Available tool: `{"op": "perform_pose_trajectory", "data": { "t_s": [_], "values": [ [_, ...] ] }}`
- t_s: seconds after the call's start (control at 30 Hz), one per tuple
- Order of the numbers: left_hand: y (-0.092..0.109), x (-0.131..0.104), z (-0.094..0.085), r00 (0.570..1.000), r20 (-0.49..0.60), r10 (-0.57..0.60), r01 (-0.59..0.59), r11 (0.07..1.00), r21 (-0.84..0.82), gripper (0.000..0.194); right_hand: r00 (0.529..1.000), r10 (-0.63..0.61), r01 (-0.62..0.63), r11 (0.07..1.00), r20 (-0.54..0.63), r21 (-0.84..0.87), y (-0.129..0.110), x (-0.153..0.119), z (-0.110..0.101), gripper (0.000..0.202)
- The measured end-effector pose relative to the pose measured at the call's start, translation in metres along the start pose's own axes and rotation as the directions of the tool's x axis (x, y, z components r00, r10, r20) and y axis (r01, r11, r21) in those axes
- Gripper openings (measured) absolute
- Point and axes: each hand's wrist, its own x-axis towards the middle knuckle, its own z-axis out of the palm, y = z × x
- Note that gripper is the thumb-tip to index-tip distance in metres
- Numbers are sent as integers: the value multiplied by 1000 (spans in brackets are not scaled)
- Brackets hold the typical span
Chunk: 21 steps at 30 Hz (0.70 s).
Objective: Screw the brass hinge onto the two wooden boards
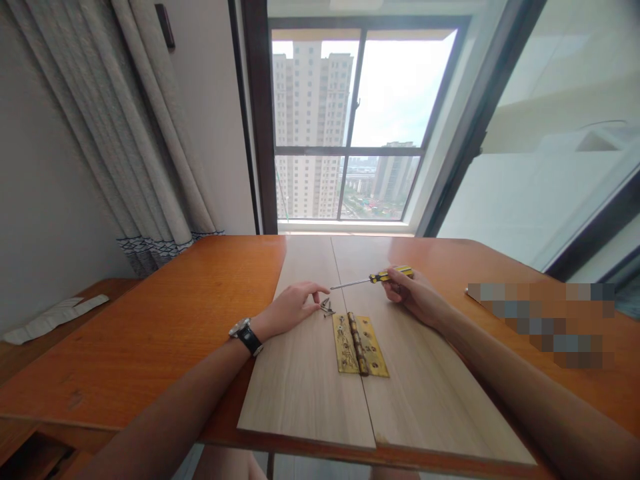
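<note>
My right hand (406,291) is closed around the yellow-and-black handle of a screwdriver (353,285), whose shaft points left above the boards. My left hand (296,305), with a watch (246,335) on its wrist, is open, its index finger stretched close to the screwdriver tip. Just beside its thumb and fingers lies a small pile of screws (327,307). A brass-coloured hinge (356,343) lies opened flat across the seam between the left board (300,393) and the right board (435,393). Some small screws appear to rest on its left leaf.
The two pale boards lie side by side on an orange-brown wooden table (190,333). At the right of the table is a blurred-out object (545,320). White strips (60,317) lie at the far left. A window (350,127) and a grey curtain (115,120) stand beyond.
</note>
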Motion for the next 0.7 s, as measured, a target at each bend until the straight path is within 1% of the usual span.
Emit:
{"op": "perform_pose_trajectory", "data": {
  "t_s": [0.13,0.27,0.33,0.43,0.5,0.57,0.63,0.7],
  "values": [
    [2,0,0,1000,7,-16,16,1000,-7,36,1000,7,-7,1000,-8,6,1,0,-3,41],
    [4,-1,-3,1000,21,-16,17,999,-49,32,1000,8,-7,1000,-10,26,1,0,-6,40],
    [3,-2,-6,999,22,-40,42,994,-101,32,1000,13,-13,999,-5,33,0,0,-7,39],
    [-1,-2,-12,996,-18,-90,83,965,-249,35,1000,23,-23,999,2,34,0,0,-7,39],
    [-3,-1,-14,991,-59,-117,86,920,-382,40,1000,26,-26,999,6,33,0,0,-7,39],
    [0,-1,-13,986,-87,-140,75,851,-520,45,1000,27,-27,999,12,31,1,0,-7,39],
    [6,-1,-10,984,-94,-150,56,770,-635,47,999,27,-28,999,16,29,1,0,-7,40],
    [14,-2,-5,987,-80,-138,41,704,-709,43,999,27,-28,999,17,25,1,0,-7,40]
  ]
}}
